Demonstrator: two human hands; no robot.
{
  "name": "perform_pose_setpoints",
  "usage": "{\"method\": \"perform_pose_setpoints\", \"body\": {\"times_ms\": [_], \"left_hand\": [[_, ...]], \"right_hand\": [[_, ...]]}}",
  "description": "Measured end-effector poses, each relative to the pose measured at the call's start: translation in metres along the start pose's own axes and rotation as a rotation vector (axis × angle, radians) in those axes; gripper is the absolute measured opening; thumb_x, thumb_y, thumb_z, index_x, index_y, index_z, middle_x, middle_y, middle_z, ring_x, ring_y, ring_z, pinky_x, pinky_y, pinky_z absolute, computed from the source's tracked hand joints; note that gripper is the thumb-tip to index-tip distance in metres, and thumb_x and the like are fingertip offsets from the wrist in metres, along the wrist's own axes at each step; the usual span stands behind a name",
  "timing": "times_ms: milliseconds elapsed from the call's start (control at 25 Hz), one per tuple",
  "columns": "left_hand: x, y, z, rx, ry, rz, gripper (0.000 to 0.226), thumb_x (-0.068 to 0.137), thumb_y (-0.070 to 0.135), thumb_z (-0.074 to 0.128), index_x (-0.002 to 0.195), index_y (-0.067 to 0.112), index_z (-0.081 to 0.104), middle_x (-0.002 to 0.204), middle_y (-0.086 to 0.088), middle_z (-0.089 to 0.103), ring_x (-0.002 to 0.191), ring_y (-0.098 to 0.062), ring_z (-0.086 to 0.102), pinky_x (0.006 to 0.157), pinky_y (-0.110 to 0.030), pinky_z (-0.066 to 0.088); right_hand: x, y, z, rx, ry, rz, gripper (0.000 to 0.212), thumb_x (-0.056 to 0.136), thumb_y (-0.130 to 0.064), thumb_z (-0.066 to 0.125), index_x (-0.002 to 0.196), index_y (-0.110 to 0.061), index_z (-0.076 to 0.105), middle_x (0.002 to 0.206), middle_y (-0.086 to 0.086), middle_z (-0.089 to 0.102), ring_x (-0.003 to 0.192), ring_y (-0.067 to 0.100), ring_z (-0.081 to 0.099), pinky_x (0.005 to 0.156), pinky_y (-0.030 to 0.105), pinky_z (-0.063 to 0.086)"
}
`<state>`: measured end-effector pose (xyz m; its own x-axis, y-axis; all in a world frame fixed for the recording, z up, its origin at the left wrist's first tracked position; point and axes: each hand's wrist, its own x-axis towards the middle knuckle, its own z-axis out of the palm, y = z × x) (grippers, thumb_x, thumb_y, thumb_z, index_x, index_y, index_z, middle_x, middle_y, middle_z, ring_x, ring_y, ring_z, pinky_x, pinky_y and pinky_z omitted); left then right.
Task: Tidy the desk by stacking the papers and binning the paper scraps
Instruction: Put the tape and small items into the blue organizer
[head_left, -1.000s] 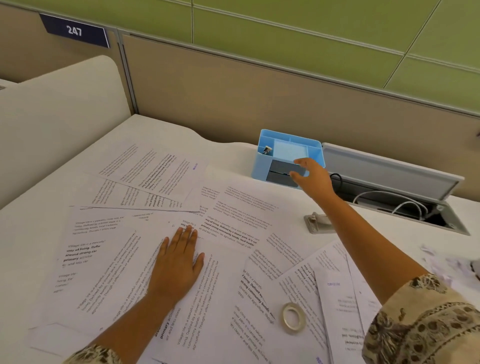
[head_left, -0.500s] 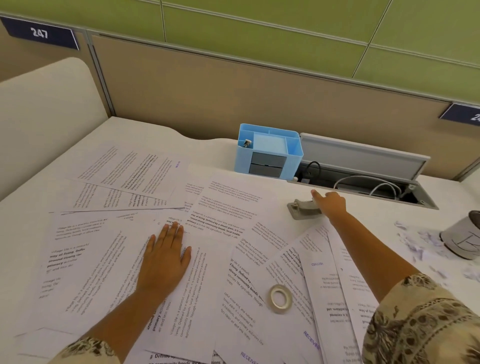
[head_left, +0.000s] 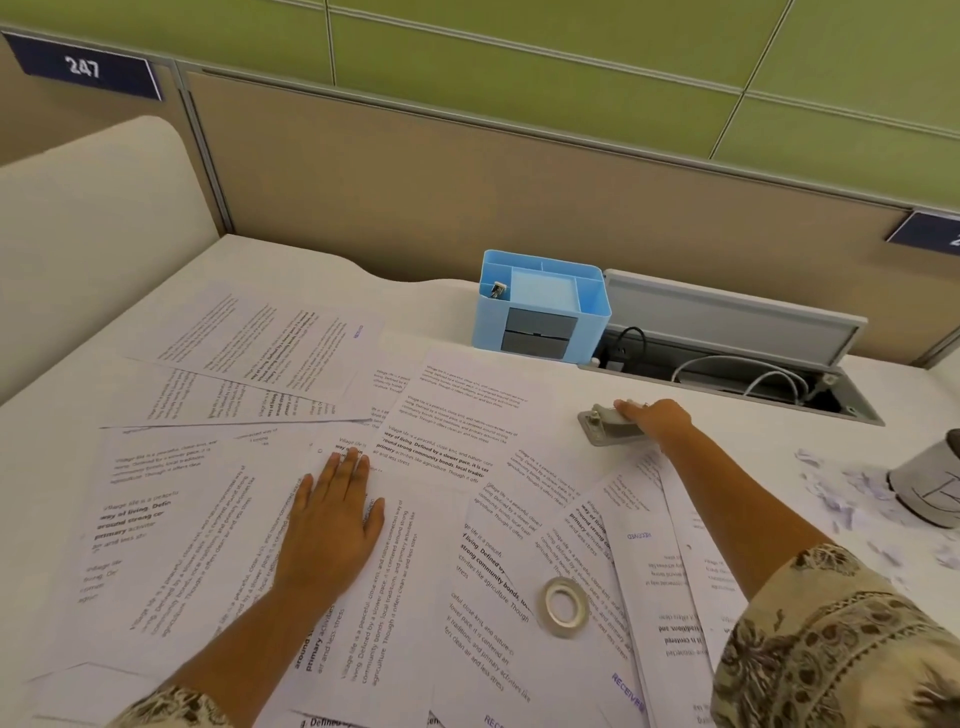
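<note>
Across the desk (head_left: 426, 301) printed papers (head_left: 447, 415) lie fanned and overlapping, the left hand (head_left: 332, 525) pressing flat with straight fingers to pin them, while the right hand (head_left: 655, 422) curls over a grey stapler (head_left: 602, 427), likely clearing it, scraps (head_left: 841, 493) strewn beside the bin (head_left: 935, 486).

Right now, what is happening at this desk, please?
A person is tidying a desk covered with loose printed papers. The left hand lies flat on the sheets, and the right hand rests on a grey stapler. A tape roll lies on the papers. Paper scraps are still beside a small bin at the right.
</note>
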<state>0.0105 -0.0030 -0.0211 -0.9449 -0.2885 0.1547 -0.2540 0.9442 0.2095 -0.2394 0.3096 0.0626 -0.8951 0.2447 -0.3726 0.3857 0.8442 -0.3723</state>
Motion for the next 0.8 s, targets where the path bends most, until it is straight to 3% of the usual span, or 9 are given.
{"method": "perform_pose_setpoints", "body": {"times_ms": [320,480,560,800], "left_hand": [[0.002,-0.003,0.003,-0.011,0.009,0.005,0.07,0.089,0.048,0.012,0.141,0.004,0.027,0.148,-0.01,0.031,0.138,-0.023,0.023,0.111,-0.042,0.015],[-0.002,0.0,0.002,-0.016,0.004,0.001,0.069,0.089,0.047,0.013,0.14,0.003,0.03,0.146,-0.011,0.035,0.137,-0.025,0.028,0.11,-0.042,0.017],[-0.001,-0.001,0.001,-0.018,0.012,-0.008,0.07,0.089,0.047,0.013,0.14,0.004,0.03,0.146,-0.011,0.034,0.137,-0.025,0.028,0.11,-0.042,0.016],[0.0,-0.001,0.0,-0.03,-0.008,-0.007,0.073,0.091,0.051,0.009,0.139,0.002,0.033,0.145,-0.012,0.037,0.136,-0.026,0.03,0.11,-0.045,0.02]], "right_hand": [[-0.006,-0.004,0.0,-0.094,0.002,-0.131,0.051,0.086,-0.043,0.057,0.111,0.001,0.059,0.093,0.012,0.055,0.082,0.023,0.05,0.073,0.029,0.039],[-0.012,-0.013,-0.001,-0.096,-0.007,-0.093,0.069,0.081,-0.05,0.061,0.126,-0.002,0.042,0.119,0.013,0.055,0.105,0.025,0.055,0.081,0.029,0.041],[-0.015,-0.014,-0.001,-0.142,-0.029,-0.091,0.071,0.08,-0.053,0.06,0.127,-0.003,0.042,0.125,0.013,0.053,0.112,0.026,0.052,0.088,0.031,0.04],[-0.018,-0.017,0.002,-0.189,0.002,-0.077,0.075,0.075,-0.06,0.062,0.125,-0.006,0.047,0.123,0.013,0.053,0.098,0.023,0.048,0.08,0.031,0.037]]}}
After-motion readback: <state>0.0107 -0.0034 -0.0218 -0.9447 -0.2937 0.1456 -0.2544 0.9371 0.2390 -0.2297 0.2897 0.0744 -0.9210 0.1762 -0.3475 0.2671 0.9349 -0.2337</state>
